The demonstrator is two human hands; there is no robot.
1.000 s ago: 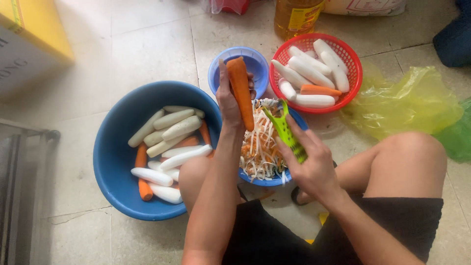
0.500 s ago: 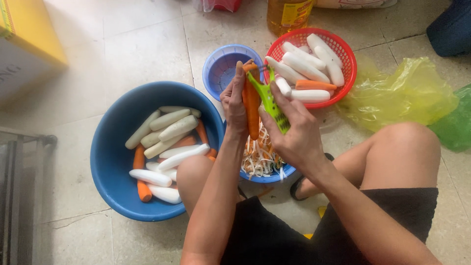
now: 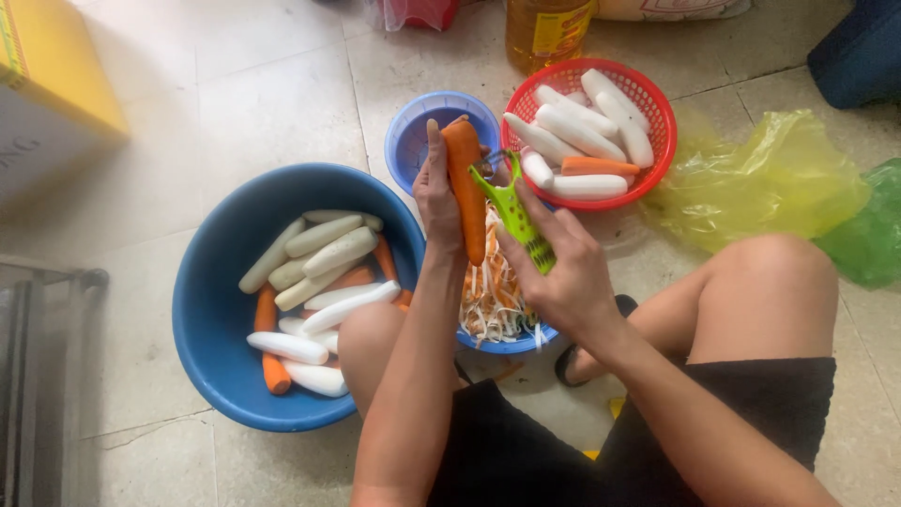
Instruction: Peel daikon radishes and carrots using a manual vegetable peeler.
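My left hand (image 3: 437,199) holds a peeled orange carrot (image 3: 465,183) upright, tip pointing down. My right hand (image 3: 556,265) grips a green peeler (image 3: 514,212), its blade against the carrot's upper part. Both hands hover over a small blue bowl (image 3: 511,343) piled with white and orange shreds (image 3: 492,293). To the left stands a big blue basin (image 3: 214,310) with several white radishes (image 3: 324,253) and carrots.
A red mesh basket (image 3: 649,103) with peeled radishes and a carrot sits at the top right. An empty blue mesh basket (image 3: 411,136) is beside it. A yellow plastic bag (image 3: 765,183), an oil bottle (image 3: 544,28) and a yellow box (image 3: 52,84) surround the spot. My bare knees frame the bowl.
The peeler went from low beside the carrot up to its top end. The carrot tilted more upright and shifted slightly right over the bowl.
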